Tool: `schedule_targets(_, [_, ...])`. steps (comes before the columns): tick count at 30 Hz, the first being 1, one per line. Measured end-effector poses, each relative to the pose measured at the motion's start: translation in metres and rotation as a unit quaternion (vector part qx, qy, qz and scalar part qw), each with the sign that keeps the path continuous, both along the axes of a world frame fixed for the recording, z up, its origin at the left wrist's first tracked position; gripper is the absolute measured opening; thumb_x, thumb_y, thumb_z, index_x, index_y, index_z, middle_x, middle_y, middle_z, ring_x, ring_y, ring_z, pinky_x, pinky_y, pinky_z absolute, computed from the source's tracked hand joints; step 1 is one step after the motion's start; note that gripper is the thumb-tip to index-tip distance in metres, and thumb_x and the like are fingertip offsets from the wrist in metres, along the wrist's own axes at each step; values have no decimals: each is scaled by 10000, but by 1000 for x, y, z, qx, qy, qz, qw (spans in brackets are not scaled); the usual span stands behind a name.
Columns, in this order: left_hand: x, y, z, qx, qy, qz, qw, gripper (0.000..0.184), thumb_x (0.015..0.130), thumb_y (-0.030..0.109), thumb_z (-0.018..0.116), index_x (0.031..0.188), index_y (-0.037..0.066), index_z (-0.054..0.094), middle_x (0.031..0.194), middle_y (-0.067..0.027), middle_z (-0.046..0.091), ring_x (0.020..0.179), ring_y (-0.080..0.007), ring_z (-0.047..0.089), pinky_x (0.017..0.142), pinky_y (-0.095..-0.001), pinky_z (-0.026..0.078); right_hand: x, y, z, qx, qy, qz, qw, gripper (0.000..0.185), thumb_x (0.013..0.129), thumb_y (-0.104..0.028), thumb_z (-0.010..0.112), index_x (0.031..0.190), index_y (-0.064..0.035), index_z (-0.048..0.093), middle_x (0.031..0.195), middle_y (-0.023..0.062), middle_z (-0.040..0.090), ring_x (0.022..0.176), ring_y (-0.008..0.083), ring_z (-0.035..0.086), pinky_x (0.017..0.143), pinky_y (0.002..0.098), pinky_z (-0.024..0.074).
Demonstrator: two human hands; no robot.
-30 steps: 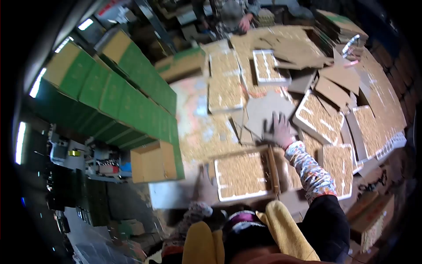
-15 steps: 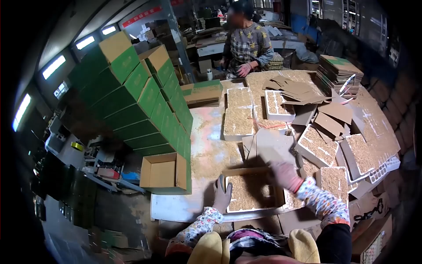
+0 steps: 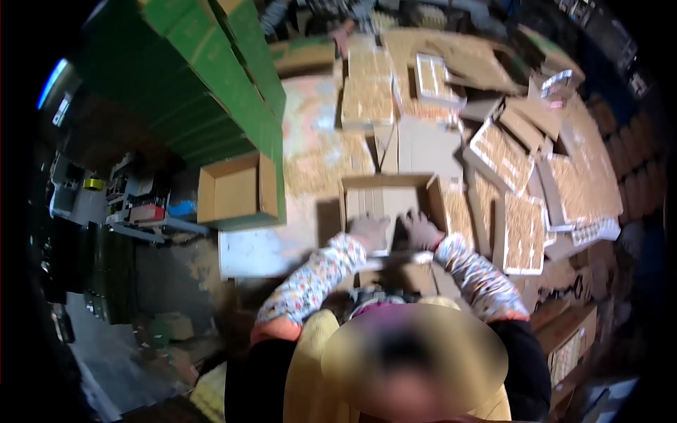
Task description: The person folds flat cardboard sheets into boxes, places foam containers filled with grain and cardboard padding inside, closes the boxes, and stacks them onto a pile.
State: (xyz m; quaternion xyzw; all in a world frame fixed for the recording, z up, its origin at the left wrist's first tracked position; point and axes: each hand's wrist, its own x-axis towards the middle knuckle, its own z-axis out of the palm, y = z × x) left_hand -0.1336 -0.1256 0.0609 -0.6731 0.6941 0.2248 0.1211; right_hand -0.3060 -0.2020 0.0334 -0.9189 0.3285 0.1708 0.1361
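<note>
An open cardboard box (image 3: 392, 182) stands at the near edge of the table, directly before me. Inside it, a flat cardboard sheet (image 3: 395, 201) covers the filling. My left hand (image 3: 368, 231), in a pale glove, lies over the box's near left part with its fingers stretched onto the sheet. On the other side, my gloved right hand (image 3: 422, 231) reaches into the near right corner, fingers apart and touching the sheet. Motion blur softens both hands.
Green boxes (image 3: 204, 63) are stacked high at the left, with an open brown box (image 3: 238, 190) beside them. White-edged trays of tan grainy material (image 3: 367, 100) and loose cardboard pieces (image 3: 532, 116) cover the back and right. Another person's hand (image 3: 343, 32) shows at the far edge.
My view has tilted down. A cardboard sheet now covers the grainy filling that showed in the box. My left hand has moved from the box's side to inside, and my right hand has lowered into it.
</note>
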Motion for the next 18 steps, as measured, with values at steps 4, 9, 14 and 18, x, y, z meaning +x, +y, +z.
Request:
schedule_targets(4, [0,-6,-2,8,14,56,998,708,774,414,618,1403,255,335,1493,-176,152,1358,-405,183,1026,-611,241,-12,-20,21,-35,-142,-42,988,666,806,-418,595,1342,-71,408,1272,285,449,1155,410,467,965,434,409])
schedule_targets(9, [36,-8,11,-206,170,110,957,451,822,164,559,1268,140,492,1293,-173,460,1198,-347,437,997,-415,385,-31,-68,65,320,-379,-141,856,455,850,-111,523,1297,-44,475,1241,168,530,1115,241,535,954,313,416])
schedule_targets(14, [72,26,-44,-193,477,586,626,384,830,198,658,1089,-60,539,978,-188,625,929,-290,613,819,-396,484,-77,-117,-7,488,-348,-333,727,736,805,-163,685,1390,51,292,1236,218,525,1056,195,580,874,286,473])
schedule_targets(18, [37,19,-92,-178,249,504,808,556,748,331,757,1101,-44,547,993,-184,651,886,-256,632,814,-359,485,-36,-91,-81,257,-211,-248,910,921,681,-689,632,1219,49,513,1065,278,613,954,377,622,861,411,482])
